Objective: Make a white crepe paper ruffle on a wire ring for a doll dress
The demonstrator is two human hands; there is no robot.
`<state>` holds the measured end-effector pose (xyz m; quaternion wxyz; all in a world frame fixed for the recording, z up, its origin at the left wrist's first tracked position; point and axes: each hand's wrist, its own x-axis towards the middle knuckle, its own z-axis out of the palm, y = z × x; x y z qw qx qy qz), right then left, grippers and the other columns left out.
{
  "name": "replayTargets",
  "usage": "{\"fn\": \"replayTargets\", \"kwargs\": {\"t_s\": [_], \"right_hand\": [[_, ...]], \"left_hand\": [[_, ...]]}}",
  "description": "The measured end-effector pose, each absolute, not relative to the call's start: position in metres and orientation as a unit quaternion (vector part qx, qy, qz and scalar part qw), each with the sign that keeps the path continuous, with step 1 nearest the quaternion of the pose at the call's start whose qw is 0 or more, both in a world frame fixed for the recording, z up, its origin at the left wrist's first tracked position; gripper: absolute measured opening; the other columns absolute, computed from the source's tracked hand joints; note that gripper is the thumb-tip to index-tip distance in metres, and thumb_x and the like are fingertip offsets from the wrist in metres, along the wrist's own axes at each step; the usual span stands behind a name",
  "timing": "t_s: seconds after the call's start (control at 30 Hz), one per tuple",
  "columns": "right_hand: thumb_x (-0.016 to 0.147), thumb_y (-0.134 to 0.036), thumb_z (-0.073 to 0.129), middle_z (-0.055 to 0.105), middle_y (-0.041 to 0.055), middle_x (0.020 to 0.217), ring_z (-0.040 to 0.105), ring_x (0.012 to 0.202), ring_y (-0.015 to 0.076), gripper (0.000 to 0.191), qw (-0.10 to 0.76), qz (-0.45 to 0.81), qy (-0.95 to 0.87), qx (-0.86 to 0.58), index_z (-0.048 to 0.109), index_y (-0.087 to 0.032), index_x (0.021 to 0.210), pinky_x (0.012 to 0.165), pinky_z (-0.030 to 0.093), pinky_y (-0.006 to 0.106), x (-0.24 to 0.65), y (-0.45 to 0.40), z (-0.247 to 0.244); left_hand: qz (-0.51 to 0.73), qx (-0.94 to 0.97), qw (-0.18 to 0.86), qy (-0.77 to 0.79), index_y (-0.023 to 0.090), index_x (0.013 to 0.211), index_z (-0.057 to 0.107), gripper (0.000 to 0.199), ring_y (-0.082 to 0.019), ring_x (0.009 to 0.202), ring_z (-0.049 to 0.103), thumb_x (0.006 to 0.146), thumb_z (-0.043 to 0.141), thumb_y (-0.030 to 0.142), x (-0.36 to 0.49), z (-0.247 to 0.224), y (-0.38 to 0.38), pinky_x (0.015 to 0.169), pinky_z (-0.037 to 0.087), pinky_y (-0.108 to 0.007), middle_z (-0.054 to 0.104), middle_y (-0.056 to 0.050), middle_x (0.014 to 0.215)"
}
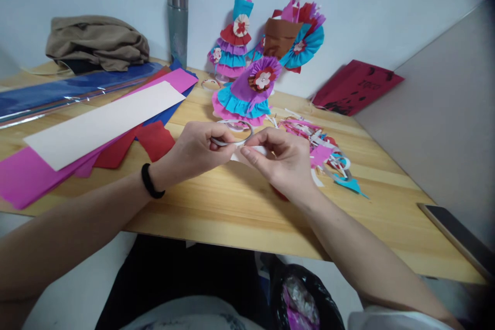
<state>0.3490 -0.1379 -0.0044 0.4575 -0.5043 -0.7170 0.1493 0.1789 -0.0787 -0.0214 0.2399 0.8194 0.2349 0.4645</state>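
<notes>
Over the front middle of the table, my left hand [203,147] is closed on a narrow roll of tape [243,141], a thin whitish-grey ring held between thumb and fingers. Close beside it, my right hand [282,160] pinches a small white strip [240,156] between thumb and forefinger. Whether this strip is paper or the tape's end I cannot tell. The two hands' fingertips nearly meet. Just beyond them stands a small ruffled paper dress [253,85] in purple, blue and pink with a flower on it.
Long sheets of white paper [108,124] and pink paper [23,180] lie left. Behind are a tiered paper dress [232,46], a brown-topped one [282,36], a thermos [178,26] and brown cloth [96,41]. Right are paper scraps [320,154], a red bag [356,87] and a phone [460,232].
</notes>
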Motion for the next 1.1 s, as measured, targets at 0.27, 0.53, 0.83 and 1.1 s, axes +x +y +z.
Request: {"fn": "replayTargets", "kwargs": {"t_s": [0.27,0.53,0.83,1.1], "right_hand": [[0.074,-0.025,0.07,0.059,-0.0007,0.059,0.049,0.053,0.0128,0.02,0.467,0.157,-0.692,-0.527,0.053,-0.022,0.062,0.049,0.036,0.027,0.349,-0.134,-0.006],[0.072,-0.025,0.072,0.053,-0.0042,0.059,0.047,0.05,0.0126,0.021,0.482,0.274,-0.666,-0.499,0.055,-0.024,0.084,0.047,0.034,0.027,0.352,-0.131,-0.008],[0.075,-0.031,0.068,0.057,-0.0013,0.06,0.048,0.05,0.0131,0.013,0.501,0.313,-0.63,-0.504,0.059,-0.023,0.073,0.047,0.035,0.028,0.353,-0.126,-0.01],[0.068,-0.029,0.069,0.051,-0.0044,0.054,0.043,0.046,0.0089,0.015,0.551,0.339,-0.567,-0.51,0.057,-0.02,0.07,0.044,0.031,0.023,0.348,-0.123,-0.01]], "left_hand": [[0.458,0.826,0.237,0.227,0.015,0.061,0.063,0.015,-0.006,0.047,0.041,0.076,0.064,0.016,0.178,-0.021,-0.079,0.047,0.032,-0.021,0.056,0.003,0.052],[0.451,0.829,0.261,0.204,0.015,0.058,0.059,0.021,-0.005,0.046,0.037,0.078,0.062,0.019,0.177,-0.017,-0.08,0.045,0.03,-0.02,0.052,0.004,0.051],[0.465,0.798,0.299,0.242,0.015,0.102,0.067,0.027,-0.016,0.091,0.063,0.078,0.065,0.027,0.173,-0.011,-0.08,0.061,0.051,-0.019,0.068,-0.009,0.109],[0.438,0.719,0.434,0.32,0.014,0.065,0.062,0.033,-0.007,0.048,0.05,0.082,0.062,0.042,0.178,-0.02,-0.079,0.04,0.038,-0.016,0.059,0.0,0.058]]}}
